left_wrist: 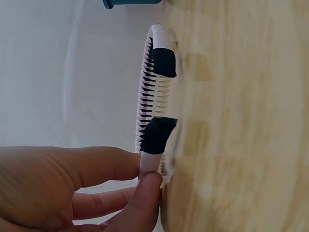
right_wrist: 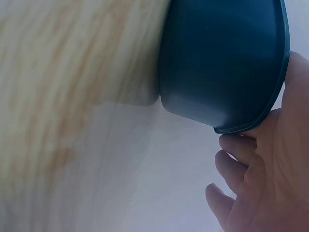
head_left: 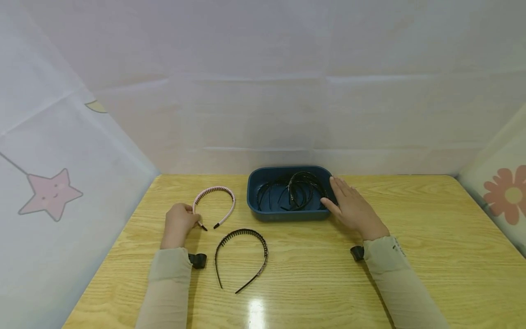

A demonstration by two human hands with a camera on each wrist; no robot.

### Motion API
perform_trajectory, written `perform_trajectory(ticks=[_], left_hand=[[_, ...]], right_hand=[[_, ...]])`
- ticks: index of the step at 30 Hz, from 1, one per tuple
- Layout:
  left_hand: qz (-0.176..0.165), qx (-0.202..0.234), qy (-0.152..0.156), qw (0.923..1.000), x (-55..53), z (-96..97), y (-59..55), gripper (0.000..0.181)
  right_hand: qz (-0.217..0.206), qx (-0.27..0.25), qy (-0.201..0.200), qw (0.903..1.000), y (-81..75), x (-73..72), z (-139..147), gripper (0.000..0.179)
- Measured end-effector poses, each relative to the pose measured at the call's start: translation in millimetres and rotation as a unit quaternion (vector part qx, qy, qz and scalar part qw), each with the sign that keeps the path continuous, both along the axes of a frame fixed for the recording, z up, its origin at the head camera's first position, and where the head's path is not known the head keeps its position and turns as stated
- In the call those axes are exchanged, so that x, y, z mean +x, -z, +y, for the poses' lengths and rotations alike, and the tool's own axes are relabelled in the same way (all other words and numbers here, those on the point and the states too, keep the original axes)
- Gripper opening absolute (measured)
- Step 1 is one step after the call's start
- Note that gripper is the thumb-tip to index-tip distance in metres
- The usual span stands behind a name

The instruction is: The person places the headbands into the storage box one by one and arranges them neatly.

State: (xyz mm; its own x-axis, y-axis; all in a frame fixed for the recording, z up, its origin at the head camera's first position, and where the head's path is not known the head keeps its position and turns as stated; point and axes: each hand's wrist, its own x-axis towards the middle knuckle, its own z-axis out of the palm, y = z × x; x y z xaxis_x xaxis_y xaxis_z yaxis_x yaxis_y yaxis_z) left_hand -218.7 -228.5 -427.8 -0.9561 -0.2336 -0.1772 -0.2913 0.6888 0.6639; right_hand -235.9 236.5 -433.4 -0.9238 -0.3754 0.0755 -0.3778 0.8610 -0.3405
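A pink headband [head_left: 234, 201] with dark teeth and black tips lies on the table at the left. My left hand [head_left: 179, 224] pinches one of its ends between thumb and fingers, close to the black tip [left_wrist: 159, 135] in the left wrist view. Nearer to me lies a black toothed headband [head_left: 265, 251], with neither hand on it. Several black headbands [head_left: 302, 177] are heaped inside a dark blue bin [head_left: 283, 215]. At the bin's right end my right hand [head_left: 353, 208] rests against the rim [right_wrist: 285, 48], fingers fairly straight, thumb over the edge.
The wooden table [head_left: 312, 283] runs back to a pale cloth wall [head_left: 255, 114]. Printed cloth with a pink star [head_left: 51, 194] hangs at the left, and one with a flower [head_left: 511, 194] at the right. The bin stands near the table's back edge.
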Motion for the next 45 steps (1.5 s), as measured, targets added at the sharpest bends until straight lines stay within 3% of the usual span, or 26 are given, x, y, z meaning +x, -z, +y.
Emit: perform_trajectory(ticks=[5, 10, 17, 20, 23, 35, 45], left_hand=[[-0.005, 0.027, -0.003, 0.9996, 1.0, -0.5, -4.7, 0.045], [-0.025, 0.122, -0.014, 0.9922, -0.7, -6.4, -3.4, 0.049], [-0.038, 0.263, -0.03, 0.9635, -3.8, -14.8, 0.9, 0.052], [-0.04, 0.296, -0.038, 0.9536, -3.6, -13.4, -0.8, 0.052], [-0.04, 0.305, -0.042, 0.9505, -3.9, -11.8, -2.0, 0.051], [-0.019, 0.299, -0.034, 0.9535, -4.5, -9.6, -8.5, 0.05], [0.001, 0.329, -0.034, 0.9437, -5.3, -5.6, -15.7, 0.051]], right_hand=[[0.007, 0.0, 0.0, 1.0, -0.6, 0.8, 0, 0.078], [0.007, 0.001, -0.001, 1.0, -0.8, 1.0, -1, 0.079], [-0.001, 0.005, 0.002, 1.0, -1.0, 0.9, 0, 0.078], [-0.001, 0.006, 0.002, 1.0, -1.2, 0.8, 0, 0.078], [0.005, 0.002, 0.0, 1.0, -1.6, 0.9, -1, 0.078], [0.013, 0.019, -0.002, 0.9997, -1.8, -0.2, 0, 0.078], [0.012, 0.032, 0.0, 0.9994, -2.5, -0.8, -1, 0.079]])
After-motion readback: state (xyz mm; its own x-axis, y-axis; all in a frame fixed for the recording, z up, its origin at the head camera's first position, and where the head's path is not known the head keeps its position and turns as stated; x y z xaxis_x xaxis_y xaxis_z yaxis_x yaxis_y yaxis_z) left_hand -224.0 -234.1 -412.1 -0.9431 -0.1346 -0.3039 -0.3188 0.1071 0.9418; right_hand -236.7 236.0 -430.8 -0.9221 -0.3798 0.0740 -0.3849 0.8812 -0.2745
